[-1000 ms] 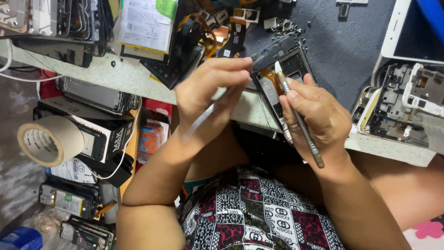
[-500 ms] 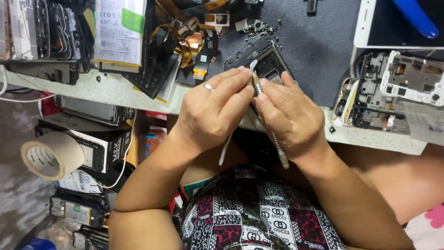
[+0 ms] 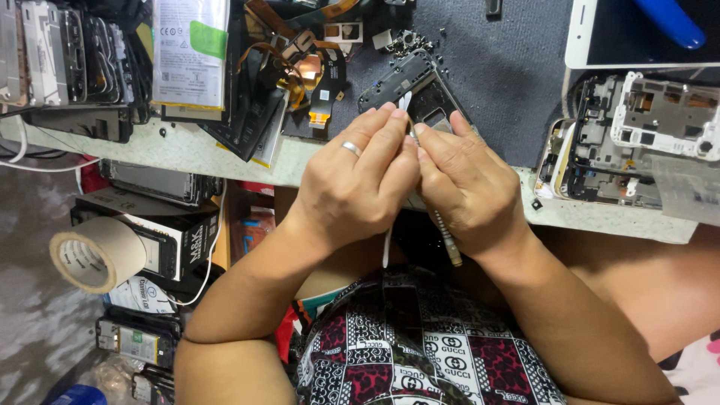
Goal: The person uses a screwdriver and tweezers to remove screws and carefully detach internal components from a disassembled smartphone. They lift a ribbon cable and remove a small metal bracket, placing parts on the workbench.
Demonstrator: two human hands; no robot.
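Head cam only: left hand (image 3: pixel 352 184) pinches a white tool (image 3: pixel 388 244), right hand (image 3: pixel 469 187) grips a screwdriver (image 3: pixel 448 241). Both tips are hidden behind fingers, over the dark phone frame (image 3: pixel 412 82) on the grey mat (image 3: pixel 510 82).

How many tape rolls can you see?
1. The beige tape roll sits low on the left, below the bench edge, beside a black box, away from both hands. Others may be hidden in the clutter there.

Dark grey mat (image 3: pixel 510 67) (cream tape roll (image 3: pixel 96 253))
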